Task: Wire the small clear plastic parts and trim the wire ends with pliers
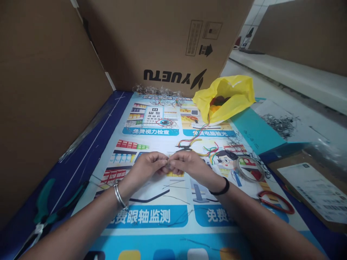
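Observation:
Over the printed poster (173,195), my left hand (153,163) and my right hand (188,162) meet fingertip to fingertip. Both are closed in a pinch around something small between them, mostly hidden by the fingers, so its kind does not show. Just beyond my right hand lie small pliers (186,147) with dark jaws and yellow handles. Red, green and yellow cords (211,148) lie beside them. Loose thin wires (176,186) are scattered on the poster below my hands.
Larger teal-handled pliers (45,213) rest at the left. To the right are a clear round container (251,168) and a red ring (276,202). A yellow bag (227,95), a teal box (252,130) and wire scraps (279,124) lie farther back. Cardboard walls (151,39) enclose the back and left.

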Demonstrator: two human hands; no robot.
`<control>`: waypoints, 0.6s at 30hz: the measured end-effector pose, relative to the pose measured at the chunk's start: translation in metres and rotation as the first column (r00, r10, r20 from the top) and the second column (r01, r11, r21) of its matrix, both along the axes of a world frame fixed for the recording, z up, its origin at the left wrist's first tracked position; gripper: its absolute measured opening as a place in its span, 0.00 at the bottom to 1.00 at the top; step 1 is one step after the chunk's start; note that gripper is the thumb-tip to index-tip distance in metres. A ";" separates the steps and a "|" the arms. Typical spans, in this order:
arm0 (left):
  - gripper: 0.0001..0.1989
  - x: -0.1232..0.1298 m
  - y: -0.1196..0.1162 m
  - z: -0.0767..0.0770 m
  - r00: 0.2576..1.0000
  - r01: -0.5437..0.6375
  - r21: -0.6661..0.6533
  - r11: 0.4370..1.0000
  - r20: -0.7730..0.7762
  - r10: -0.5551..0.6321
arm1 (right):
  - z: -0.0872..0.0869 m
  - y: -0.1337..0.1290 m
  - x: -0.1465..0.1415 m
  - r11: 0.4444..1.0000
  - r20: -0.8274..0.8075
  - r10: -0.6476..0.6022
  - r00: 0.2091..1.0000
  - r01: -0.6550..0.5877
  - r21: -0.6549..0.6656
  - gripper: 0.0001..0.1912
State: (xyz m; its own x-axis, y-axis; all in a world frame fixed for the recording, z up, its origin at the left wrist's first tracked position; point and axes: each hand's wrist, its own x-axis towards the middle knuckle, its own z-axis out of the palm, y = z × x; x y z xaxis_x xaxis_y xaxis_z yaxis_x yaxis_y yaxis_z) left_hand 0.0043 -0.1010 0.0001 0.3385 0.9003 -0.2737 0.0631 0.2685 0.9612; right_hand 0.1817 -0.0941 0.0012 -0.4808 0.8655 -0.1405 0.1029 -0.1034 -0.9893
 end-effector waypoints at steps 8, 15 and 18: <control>0.07 0.001 0.000 0.000 0.985 -0.018 0.074 0.997 -0.171 0.031 | -0.006 0.001 0.000 0.990 0.049 -0.008 0.999 0.001 0.138 0.13; 0.06 -0.001 -0.004 -0.003 0.889 -0.004 0.308 0.951 -0.434 0.144 | -0.006 -0.006 -0.009 1.000 0.063 0.013 0.998 -0.014 0.001 0.13; 0.07 -0.003 -0.004 -0.003 0.899 0.041 0.320 0.947 -0.426 0.105 | -0.008 -0.006 -0.010 1.000 0.084 -0.003 0.996 0.003 -0.002 0.12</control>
State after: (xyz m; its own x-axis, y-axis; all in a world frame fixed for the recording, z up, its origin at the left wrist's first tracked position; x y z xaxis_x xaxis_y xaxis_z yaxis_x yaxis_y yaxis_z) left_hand 0.0014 -0.1049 -0.0029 0.2214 0.9712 -0.0880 0.4876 -0.0321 0.8725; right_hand 0.1721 -0.0998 -0.0073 -0.4643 0.8667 -0.1825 0.1857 -0.1062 -0.9769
